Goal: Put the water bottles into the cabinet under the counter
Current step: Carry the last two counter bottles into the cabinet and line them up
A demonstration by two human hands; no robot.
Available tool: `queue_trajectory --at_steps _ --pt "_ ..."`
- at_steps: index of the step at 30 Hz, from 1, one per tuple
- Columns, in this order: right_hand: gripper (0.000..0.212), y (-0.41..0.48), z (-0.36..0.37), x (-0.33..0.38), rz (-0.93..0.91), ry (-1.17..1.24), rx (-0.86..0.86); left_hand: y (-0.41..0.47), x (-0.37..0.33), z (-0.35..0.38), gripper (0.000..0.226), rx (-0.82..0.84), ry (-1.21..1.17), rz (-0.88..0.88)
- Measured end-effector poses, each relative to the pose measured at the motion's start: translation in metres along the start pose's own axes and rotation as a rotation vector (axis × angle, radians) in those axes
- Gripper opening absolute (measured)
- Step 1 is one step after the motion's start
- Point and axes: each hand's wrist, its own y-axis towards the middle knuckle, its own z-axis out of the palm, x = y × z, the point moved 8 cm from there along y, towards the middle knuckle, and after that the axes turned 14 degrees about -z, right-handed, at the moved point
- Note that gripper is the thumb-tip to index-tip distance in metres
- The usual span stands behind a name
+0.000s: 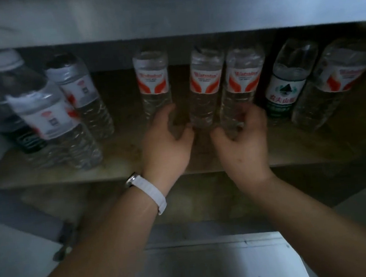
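Observation:
Several clear water bottles with red and white labels stand on the cabinet shelf (130,159) under the counter. My right hand (243,145) curls around the base of one bottle (241,80), thumb on its left, fingers on its right. Just left of it stands another bottle (205,81). My left hand (166,140), with a white watch on the wrist, sits between that bottle and a third one (152,78). Its fingers are curved and apart, and the thumb is near the middle bottle's base.
A green-labelled bottle (282,91) and a red-labelled one (338,77) stand at the right. More bottles (46,116) crowd the left end, blurred. The counter's steel edge (164,9) overhangs the bottle tops. An open white door with a hinge (64,243) is at the lower left.

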Motion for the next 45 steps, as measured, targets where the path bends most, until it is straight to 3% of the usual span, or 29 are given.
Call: queue_trajectory --at_steps 3,7,10,12,16,21,29,35,45 --pt "0.052 0.002 0.031 0.019 -0.028 0.005 0.159 -0.009 0.013 -0.042 0.037 -0.152 0.059 -0.021" --pt "0.069 0.006 0.074 0.034 -0.015 0.036 0.343 -0.021 0.021 -0.104 0.028 -0.361 0.143 0.000" --pt "0.074 0.015 0.106 0.044 -0.060 0.039 0.389 -0.029 0.029 -0.146 0.021 -0.537 0.130 0.050" --pt "0.081 0.022 0.119 0.044 -0.062 0.030 0.364 -0.028 0.039 -0.160 0.029 -0.588 0.095 0.007" --pt "0.083 0.030 0.134 0.036 -0.085 -0.016 0.328 -0.017 0.067 -0.168 0.056 -0.571 0.023 -0.140" --pt "0.072 0.042 0.142 0.029 -0.063 -0.067 0.323 0.001 0.078 -0.165 0.080 -0.461 -0.042 -0.179" --pt "0.076 0.046 0.152 0.025 -0.046 0.000 0.318 0.011 0.074 -0.166 0.076 -0.499 0.017 -0.180" --pt "0.067 0.050 0.149 0.027 -0.041 -0.012 0.302 0.011 0.072 -0.159 0.079 -0.523 0.017 -0.168" --pt "0.076 0.041 0.138 0.024 -0.052 0.095 0.319 0.028 0.053 -0.108 0.087 -0.398 0.082 -0.144"
